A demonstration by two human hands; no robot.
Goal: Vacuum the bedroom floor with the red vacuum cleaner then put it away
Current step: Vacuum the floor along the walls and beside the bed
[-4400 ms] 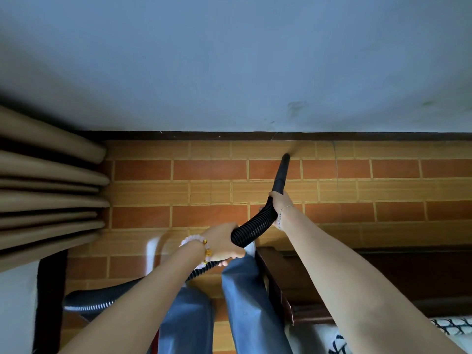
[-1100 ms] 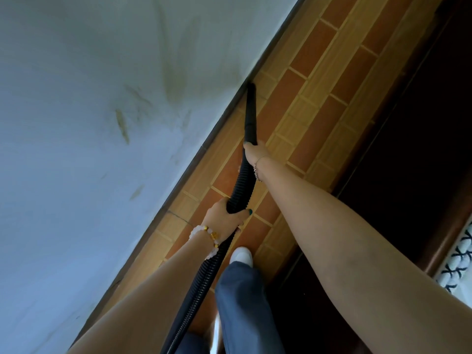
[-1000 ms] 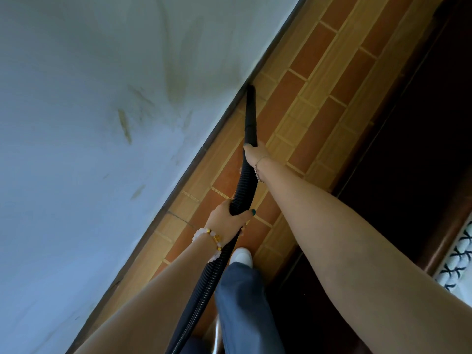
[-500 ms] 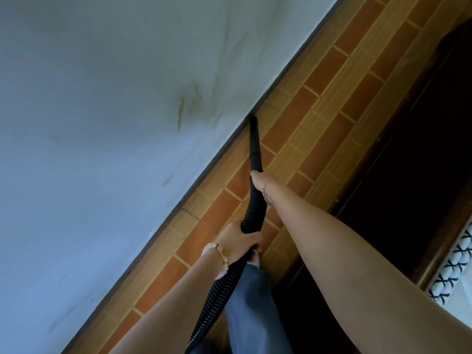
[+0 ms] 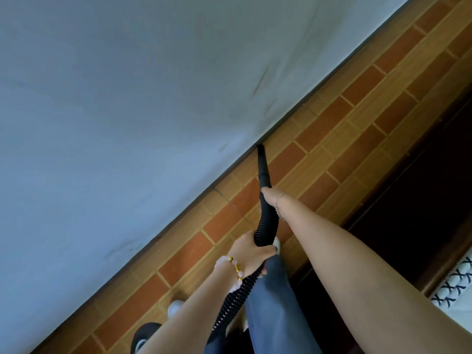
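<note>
1. The nozzle [image 5: 263,167] is black, smooth and tapers to a narrow tip. It juts forward beyond the right hand [image 5: 270,197], which holds its base, and the tip sits down where the tiled floor [image 5: 357,103] meets the wall
2. The hose [image 5: 266,221] is black, ribbed and flexible. It curves back from under the right hand to the left hand [image 5: 251,247], which grips it, then trails behind that hand and out of view

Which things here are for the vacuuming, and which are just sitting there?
For the job: the ribbed black hose, gripped by the left hand and the right hand; its nozzle; the brick-pattern floor.
Just there: the pale wall; dark furniture; patterned cloth.
</note>
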